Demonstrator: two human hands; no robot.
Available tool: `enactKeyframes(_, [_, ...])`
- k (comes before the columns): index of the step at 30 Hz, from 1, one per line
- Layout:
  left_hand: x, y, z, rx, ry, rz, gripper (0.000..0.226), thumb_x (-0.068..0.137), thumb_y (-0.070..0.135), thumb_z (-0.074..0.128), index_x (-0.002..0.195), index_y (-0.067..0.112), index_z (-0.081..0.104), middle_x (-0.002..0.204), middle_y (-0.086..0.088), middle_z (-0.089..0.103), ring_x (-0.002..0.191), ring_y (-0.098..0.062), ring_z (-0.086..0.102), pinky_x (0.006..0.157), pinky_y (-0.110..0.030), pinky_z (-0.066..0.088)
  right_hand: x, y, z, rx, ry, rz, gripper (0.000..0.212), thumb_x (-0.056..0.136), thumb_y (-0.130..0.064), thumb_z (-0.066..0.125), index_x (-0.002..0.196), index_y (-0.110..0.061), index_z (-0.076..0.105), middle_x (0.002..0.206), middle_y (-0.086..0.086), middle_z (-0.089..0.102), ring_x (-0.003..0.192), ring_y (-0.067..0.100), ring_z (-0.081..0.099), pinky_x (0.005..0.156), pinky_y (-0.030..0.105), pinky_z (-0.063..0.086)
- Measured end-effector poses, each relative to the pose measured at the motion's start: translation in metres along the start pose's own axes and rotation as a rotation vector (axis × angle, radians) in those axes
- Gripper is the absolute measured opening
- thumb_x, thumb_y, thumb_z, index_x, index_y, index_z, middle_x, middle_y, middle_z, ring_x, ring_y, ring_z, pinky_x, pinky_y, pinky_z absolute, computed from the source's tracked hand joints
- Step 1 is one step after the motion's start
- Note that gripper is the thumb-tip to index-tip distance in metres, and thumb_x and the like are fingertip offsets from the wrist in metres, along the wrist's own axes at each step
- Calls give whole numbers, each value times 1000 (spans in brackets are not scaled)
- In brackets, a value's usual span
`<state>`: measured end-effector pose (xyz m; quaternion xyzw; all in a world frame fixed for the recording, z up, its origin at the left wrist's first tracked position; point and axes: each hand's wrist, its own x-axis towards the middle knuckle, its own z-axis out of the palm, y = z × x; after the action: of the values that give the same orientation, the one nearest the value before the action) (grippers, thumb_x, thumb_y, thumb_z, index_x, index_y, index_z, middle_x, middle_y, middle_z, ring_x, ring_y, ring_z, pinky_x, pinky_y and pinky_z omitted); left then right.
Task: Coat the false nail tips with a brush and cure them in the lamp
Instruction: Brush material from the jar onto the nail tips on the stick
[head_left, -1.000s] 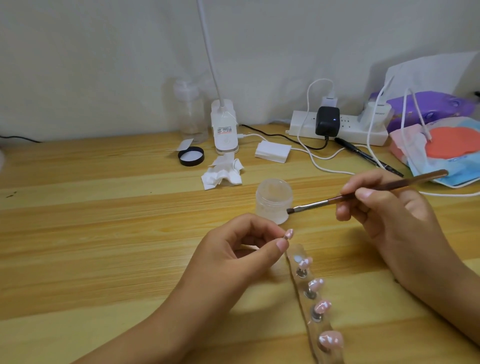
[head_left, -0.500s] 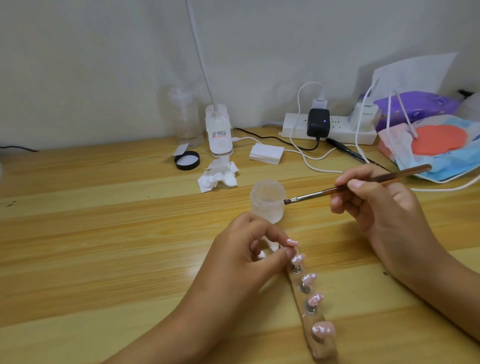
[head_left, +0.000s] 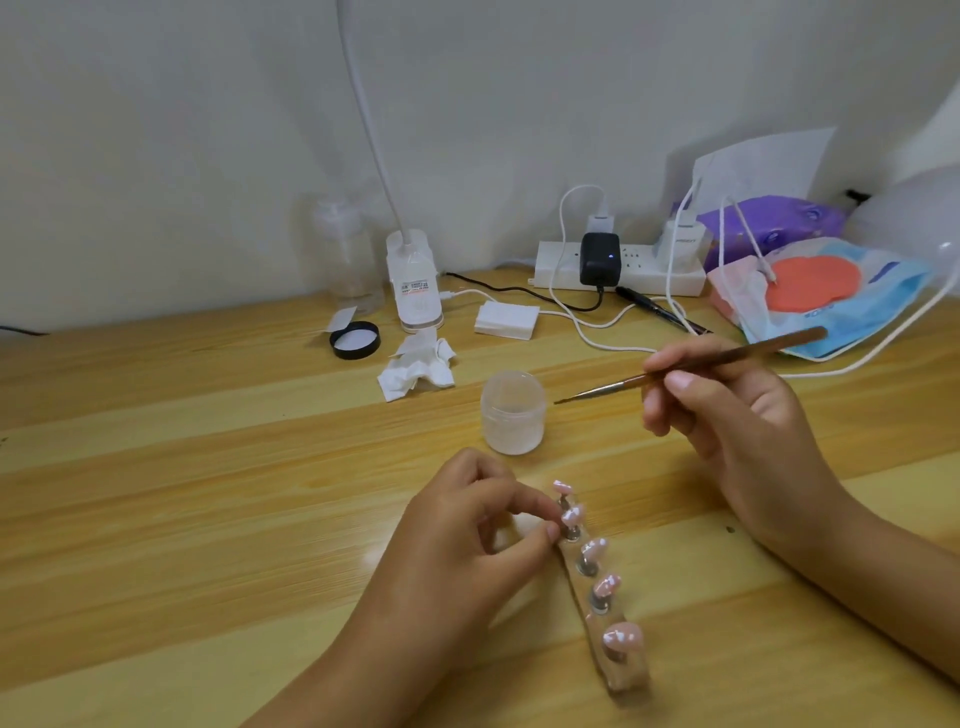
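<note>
Holding the holder strip (head_left: 623, 670) steady on the wooden table (head_left: 156, 519), brush up and ready for a coat

Left hand (head_left: 457, 535) pinches the strip's far end, and right hand (head_left: 727, 415) grips the brush (head_left: 602, 389) like a pen. The strip lies between the hands, touching the left one, with its long axis running away from the body. The jar (head_left: 513, 413) sits just beyond the left hand, bristles pointing at it. The pink nail tips (head_left: 595, 548) stand in a row, so I reckon the brush hand drops down-left to the far ones.
</note>
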<state>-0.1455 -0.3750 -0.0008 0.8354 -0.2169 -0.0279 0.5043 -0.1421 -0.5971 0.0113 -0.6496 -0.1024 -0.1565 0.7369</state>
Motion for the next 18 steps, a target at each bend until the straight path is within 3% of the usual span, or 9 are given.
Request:
enactKeyframes(5, [1, 2, 3, 23, -35, 17, 17, 74, 29, 81, 82, 41, 73, 86, 16, 54, 62, 0, 48, 56, -12, 33, -3, -2, 3, -29, 53, 24, 3, 87, -16, 63, 84, -14, 61, 68, 1, 63, 63, 12, 60, 62, 22, 52])
enactKeyframes(9, [2, 3, 4, 46, -61, 39, 18, 73, 34, 79, 86, 42, 69, 86, 18, 57, 68, 4, 51, 58, -12, 34, -7, 0, 4, -92, -46, -30, 2, 86, -10, 57, 84, -10, 57, 69, -2, 63, 63, 12, 60, 62, 23, 52])
enactKeyframes(12, [2, 2, 5, 79, -69, 53, 19, 74, 37, 77, 89, 44, 67, 87, 18, 60, 73, 2, 55, 59, -13, 35, -10, 0, 5, -111, -112, -68, 12, 83, -19, 59, 86, -8, 57, 74, -3, 64, 67, 11, 62, 64, 24, 53])
enactKeyframes(18, [3, 2, 7, 107, -46, 52, 8, 73, 38, 73, 72, 39, 65, 77, 18, 58, 68, -1, 54, 59, -18, 36, -11, 0, 9, -150, -166, -72, 16, 83, -21, 56, 87, -6, 58, 77, -4, 65, 70, 12, 64, 67, 23, 54])
